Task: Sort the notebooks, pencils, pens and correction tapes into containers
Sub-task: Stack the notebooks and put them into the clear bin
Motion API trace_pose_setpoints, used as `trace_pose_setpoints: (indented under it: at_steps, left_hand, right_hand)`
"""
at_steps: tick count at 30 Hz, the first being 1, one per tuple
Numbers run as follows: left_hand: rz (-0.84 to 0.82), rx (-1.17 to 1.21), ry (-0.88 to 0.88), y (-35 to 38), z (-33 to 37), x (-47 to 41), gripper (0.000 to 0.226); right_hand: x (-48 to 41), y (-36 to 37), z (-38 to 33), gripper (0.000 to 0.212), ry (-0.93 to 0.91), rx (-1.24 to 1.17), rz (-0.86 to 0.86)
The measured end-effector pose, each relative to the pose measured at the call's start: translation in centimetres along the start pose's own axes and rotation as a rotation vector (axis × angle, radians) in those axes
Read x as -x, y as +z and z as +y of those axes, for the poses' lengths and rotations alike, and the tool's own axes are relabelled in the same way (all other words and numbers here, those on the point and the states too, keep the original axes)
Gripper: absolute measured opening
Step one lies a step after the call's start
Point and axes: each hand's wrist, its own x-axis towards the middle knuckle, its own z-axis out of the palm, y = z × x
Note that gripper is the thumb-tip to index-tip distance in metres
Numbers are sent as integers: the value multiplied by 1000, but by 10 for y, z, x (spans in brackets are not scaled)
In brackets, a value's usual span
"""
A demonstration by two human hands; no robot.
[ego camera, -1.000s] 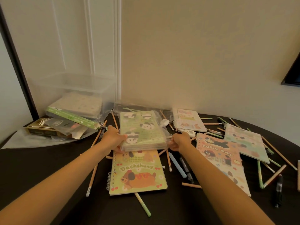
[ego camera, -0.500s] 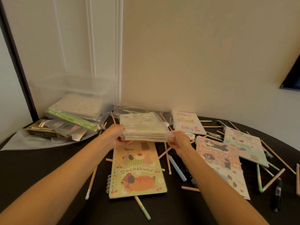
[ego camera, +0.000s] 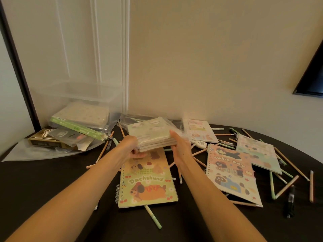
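Glossy yellow-green card covers the spiral-bound Dachshund notebook (ego camera: 146, 179), flat on the dark table (ego camera: 43, 180) just below the fingers, long axis running away from the person. Above it both hands grip a plastic-wrapped stack of notebooks (ego camera: 152, 135), clear of the table: left hand (ego camera: 130, 147) curled round its near-left corner, right hand (ego camera: 180, 145) clamped on its right edge. Rectangular, cover up, roughly level; foreshortening hides its long axis. Beyond the fingertips, leftward, stands a clear plastic container (ego camera: 78, 95)
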Motion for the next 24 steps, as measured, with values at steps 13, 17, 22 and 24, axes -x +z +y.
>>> trace_pose_setpoints:
  at_steps: [13, 17, 22, 24]
  left_hand:
    - [-87, -182, 39, 7, -20, 32, 25]
    - [-118, -120, 85, 9, -12, 35, 32]
    - [-98, -20, 150, 14, 15, 22, 42]
    - [-76, -9, 185, 19, 27, 13, 42]
  right_hand:
    - [4, 1, -14, 39, 86, 77, 238]
    - [14, 3, -32, 43, 39, -94, 185]
    - [5, 14, -58, 10, 54, -181, 126]
    - [-3, 23, -67, 9, 52, -166, 104]
